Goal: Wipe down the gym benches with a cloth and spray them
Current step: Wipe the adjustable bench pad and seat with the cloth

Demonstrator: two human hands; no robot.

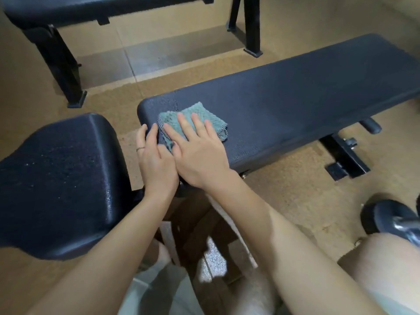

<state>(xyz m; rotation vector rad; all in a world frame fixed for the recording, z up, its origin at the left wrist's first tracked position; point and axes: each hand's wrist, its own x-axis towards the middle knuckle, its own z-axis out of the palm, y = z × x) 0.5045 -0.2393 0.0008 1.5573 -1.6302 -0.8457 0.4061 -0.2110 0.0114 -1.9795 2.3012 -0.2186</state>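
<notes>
A long black padded bench [295, 87] runs from the centre to the upper right. A folded teal cloth [181, 114] lies on its near left end. My right hand [200, 153] lies flat on the cloth with fingers spread, pressing it onto the pad. My left hand [154, 160] grips the bench's near left corner, thumb and fingers wrapped over the edge, touching the cloth's edge. A separate black seat pad [59, 183] sits to the left, dotted with droplets. No spray bottle is in view.
Another black bench [68, 10] on metal legs [66, 71] stands at the back left. A dumbbell [391, 219] lies on the tan floor at the right, near my knee. The bench's frame and foot [345, 160] stick out under its right side.
</notes>
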